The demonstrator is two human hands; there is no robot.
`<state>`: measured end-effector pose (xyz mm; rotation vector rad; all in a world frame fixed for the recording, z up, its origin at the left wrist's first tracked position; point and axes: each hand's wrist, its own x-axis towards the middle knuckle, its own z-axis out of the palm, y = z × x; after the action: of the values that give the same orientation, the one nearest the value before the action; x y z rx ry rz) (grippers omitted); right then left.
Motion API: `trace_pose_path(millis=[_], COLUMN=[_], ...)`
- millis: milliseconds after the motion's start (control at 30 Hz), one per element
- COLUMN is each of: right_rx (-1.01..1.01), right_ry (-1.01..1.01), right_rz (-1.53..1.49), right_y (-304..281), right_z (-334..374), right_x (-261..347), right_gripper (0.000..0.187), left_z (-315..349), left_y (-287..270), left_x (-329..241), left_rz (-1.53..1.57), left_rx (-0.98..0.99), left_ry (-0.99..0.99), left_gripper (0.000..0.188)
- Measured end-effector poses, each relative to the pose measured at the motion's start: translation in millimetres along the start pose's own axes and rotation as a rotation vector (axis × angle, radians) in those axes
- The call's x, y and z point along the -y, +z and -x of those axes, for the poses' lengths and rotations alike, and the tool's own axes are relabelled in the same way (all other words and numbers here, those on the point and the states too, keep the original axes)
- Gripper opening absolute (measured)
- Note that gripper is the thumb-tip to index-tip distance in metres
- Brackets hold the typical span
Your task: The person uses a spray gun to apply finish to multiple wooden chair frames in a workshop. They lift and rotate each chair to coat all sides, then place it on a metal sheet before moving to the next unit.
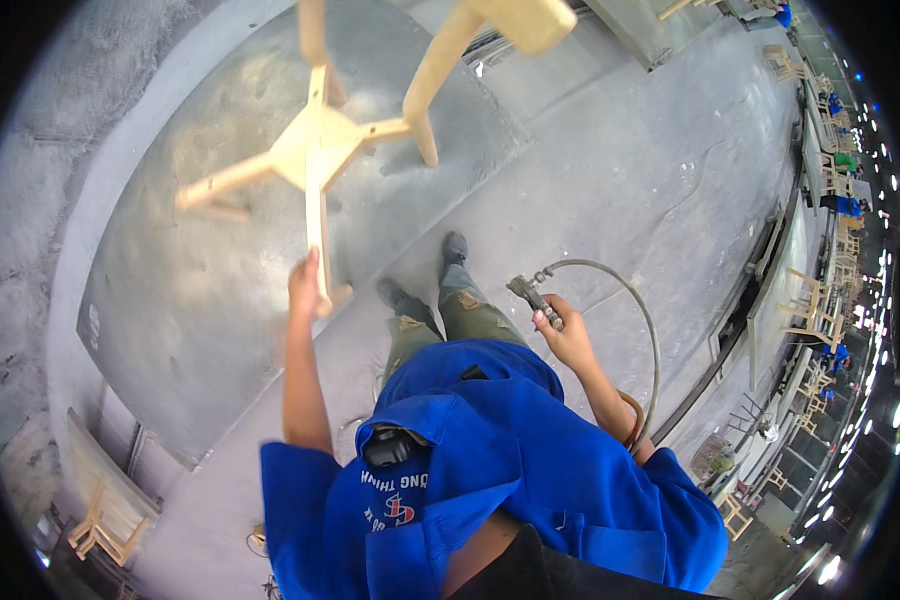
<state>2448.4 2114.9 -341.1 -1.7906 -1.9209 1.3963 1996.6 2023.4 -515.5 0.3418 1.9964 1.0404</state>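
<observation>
A pale wooden chair frame [317, 148] stands up off a grey sheet-topped surface in front of me, on the left. Its bars run out from a square centre piece, and its far parts are cut off by the upper edge. My left hand [303, 287] is closed round the near end of one bar. In my right hand [567, 332], out to the right of my legs, is a small metal air gun [536, 302], gripped by its body. A thin hose [642, 300] leaves the gun and loops back past my right forearm.
The grey sheet-topped surface [190, 330] spreads under the frame, its edge close to my feet. Another wooden chair [105, 530] sits at the lower left. Along the far right stand several wooden chairs [815, 305] and people in blue [848, 206].
</observation>
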Motion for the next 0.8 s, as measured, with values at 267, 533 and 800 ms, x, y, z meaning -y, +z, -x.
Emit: trace_pose_path(millis=[267,533,800], right_rx=[0.078,0.054,-0.023], right_ry=[-0.145,-0.221,-0.246], right_rz=[-0.152,-0.124,-0.412], right_y=[-39,-88,-159], right_z=[-94,-152,-166], right_x=[3,15,33], right_gripper=[0.049,0.05,0.07], left_z=[169,124,2], left_y=[71,145,225], left_x=[70,5,-117], left_rz=[0.372,0.588,0.601], left_rx=[-0.273,-0.477,-0.018], left_ry=[-0.173,-0.262,-0.126], left_gripper=[0.054,0.073,0.073])
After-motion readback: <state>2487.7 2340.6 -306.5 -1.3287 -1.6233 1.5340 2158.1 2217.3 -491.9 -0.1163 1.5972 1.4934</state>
